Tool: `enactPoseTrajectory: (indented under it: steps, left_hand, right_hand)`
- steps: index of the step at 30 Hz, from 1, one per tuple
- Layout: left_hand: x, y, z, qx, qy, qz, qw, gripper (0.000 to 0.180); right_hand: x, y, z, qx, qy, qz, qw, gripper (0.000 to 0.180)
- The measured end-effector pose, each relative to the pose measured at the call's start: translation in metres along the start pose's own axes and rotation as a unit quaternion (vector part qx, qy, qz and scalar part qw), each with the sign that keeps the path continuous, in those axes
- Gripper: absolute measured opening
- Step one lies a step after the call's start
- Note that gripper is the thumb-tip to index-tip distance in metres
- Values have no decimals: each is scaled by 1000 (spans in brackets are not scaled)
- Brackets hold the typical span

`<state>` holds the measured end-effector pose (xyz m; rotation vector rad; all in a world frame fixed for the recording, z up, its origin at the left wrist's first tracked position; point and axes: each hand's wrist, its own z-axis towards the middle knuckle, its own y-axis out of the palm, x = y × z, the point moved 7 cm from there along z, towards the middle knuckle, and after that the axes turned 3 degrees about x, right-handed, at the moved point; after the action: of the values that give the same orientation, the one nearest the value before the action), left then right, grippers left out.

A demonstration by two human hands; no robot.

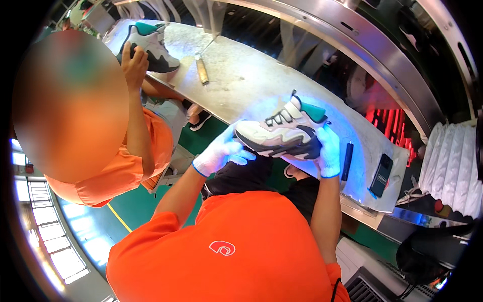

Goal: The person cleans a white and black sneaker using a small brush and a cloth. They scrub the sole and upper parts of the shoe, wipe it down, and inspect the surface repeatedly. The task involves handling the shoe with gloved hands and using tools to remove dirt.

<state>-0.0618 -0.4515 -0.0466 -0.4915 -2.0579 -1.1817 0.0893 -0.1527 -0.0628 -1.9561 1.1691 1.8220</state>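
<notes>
Two shoes show: one near shoe [283, 132] toward two o'clock and one far shoe [157, 51] toward eleven. There are two gloved hands, a left hand [221, 154] toward nine and a right hand [328, 151] toward three, plus one co-worker's bare hand [135, 66] toward ten. The desk [241, 95] carries one wooden-handled tool [202, 72] toward eleven, and one phone [382, 175] and one black stick [347, 161] toward three.

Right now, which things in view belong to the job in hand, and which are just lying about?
In the job:
- pale sneaker, held up
- left hand, gloved, at its toe
- right hand, gloved, at its heel

Apparently just lying on the bench:
- black phone
- slim black object beside the right hand; its use is unclear
- wooden-handled tool, farther left
</notes>
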Motion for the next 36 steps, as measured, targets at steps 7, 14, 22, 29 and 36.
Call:
enactPoseTrajectory:
  steps: [7, 14, 22, 29, 36]
  left_hand:
    - [-3, -9, -4, 90, 32, 59, 994, 111]
    - [11, 1, 3, 168, 63, 101, 979, 95]
    - [38, 37, 29, 250, 173, 430, 850, 76]
    - [26, 29, 32, 289, 242, 460, 804, 73]
    - [19, 38, 19, 325, 255, 451, 791, 54]
  right_hand:
    - [3, -6, -6, -48, -4, 15, 999, 35]
    - [3, 1, -11, -42, -7, 54, 998, 10]
    - [-7, -5, -25, -15, -43, 101, 994, 16]
    - [6, -12, -18, -13, -73, 14, 997, 18]
    - [18, -22, -21, -29, -59, -2, 998, 23]
